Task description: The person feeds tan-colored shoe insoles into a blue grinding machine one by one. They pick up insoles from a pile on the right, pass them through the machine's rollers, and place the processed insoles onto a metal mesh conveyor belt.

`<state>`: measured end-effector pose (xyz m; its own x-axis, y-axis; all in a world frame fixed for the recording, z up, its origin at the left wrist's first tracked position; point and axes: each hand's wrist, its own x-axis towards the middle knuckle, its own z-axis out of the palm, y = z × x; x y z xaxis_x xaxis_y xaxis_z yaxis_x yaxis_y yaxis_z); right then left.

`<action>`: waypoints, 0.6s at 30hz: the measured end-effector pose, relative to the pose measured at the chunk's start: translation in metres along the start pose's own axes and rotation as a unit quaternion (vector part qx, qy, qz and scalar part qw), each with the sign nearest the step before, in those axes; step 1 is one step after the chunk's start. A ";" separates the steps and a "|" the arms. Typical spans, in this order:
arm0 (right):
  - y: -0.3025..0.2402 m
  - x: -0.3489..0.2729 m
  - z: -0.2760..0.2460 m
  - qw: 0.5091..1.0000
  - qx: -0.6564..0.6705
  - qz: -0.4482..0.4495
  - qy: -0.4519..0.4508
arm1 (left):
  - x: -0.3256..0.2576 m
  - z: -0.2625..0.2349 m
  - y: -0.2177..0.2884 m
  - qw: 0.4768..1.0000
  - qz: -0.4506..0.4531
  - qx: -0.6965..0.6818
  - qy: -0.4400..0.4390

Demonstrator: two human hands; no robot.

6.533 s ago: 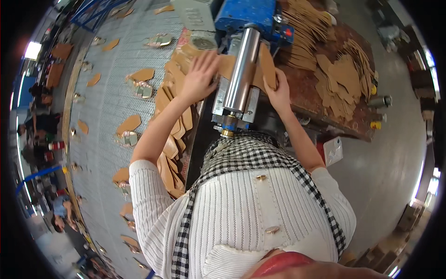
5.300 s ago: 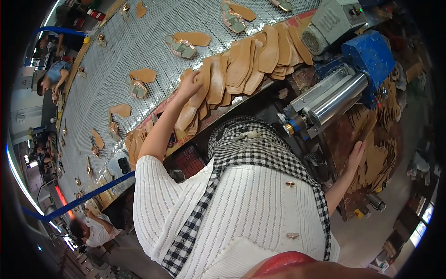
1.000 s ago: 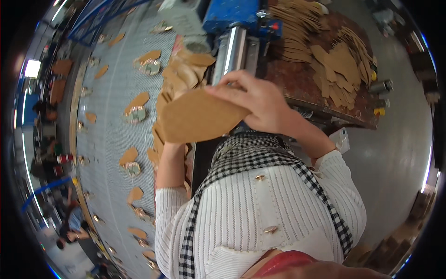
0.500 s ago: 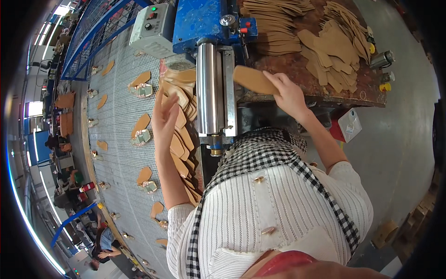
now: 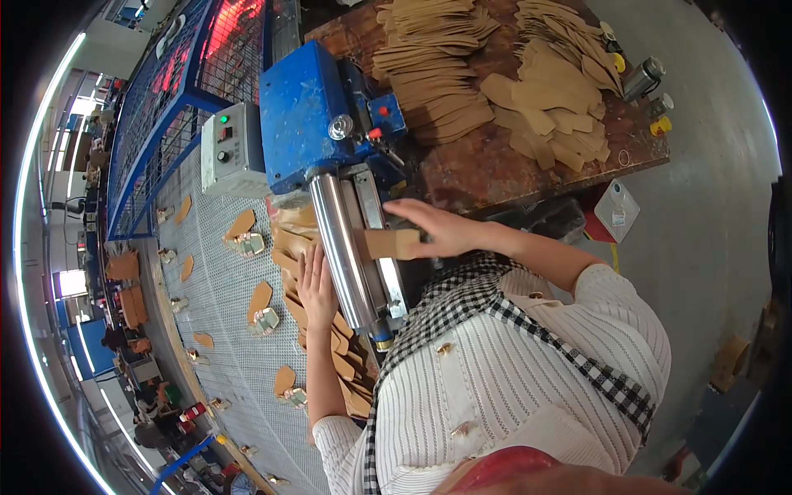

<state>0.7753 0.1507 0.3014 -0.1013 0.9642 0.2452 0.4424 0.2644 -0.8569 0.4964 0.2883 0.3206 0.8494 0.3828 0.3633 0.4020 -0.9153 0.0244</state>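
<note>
My right hand (image 5: 436,231) presses a tan insole-shaped board piece (image 5: 389,244) flat against the steel roller (image 5: 340,247) of a blue machine (image 5: 307,115), its far end going in between the rollers. My left hand (image 5: 316,287) rests with fingers spread on the row of tan pieces (image 5: 330,346) lying overlapped left of the roller. It grips nothing that I can see.
A brown bench (image 5: 503,157) behind the machine carries two big heaps of tan pieces (image 5: 433,66) and small bottles (image 5: 639,78). A grey mesh conveyor (image 5: 223,330) on the left carries spaced tan soles on holders. A grey control box (image 5: 227,148) sits beside the machine.
My right hand brought the tan piece down from the bench side and laid it onto the roller. My left hand has slid lower along the row of pieces.
</note>
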 end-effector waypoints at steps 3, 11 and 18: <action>0.013 -0.003 -0.028 0.995 0.077 0.061 0.024 | -0.011 0.003 -0.002 0.992 -0.082 -0.079 0.046; 0.140 0.023 -0.139 0.970 -0.188 0.130 0.088 | -0.079 0.013 -0.004 0.847 -0.414 -0.323 0.082; 0.246 0.126 -0.288 0.850 -0.488 0.193 0.036 | -0.112 -0.025 0.039 0.682 -0.608 -0.321 0.250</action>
<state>1.1282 0.3306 0.2520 0.2591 0.9618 0.0884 0.9627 -0.2498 -0.1041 0.4083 0.2064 0.3037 -0.2662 0.9637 -0.0202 0.3368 0.1127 0.9348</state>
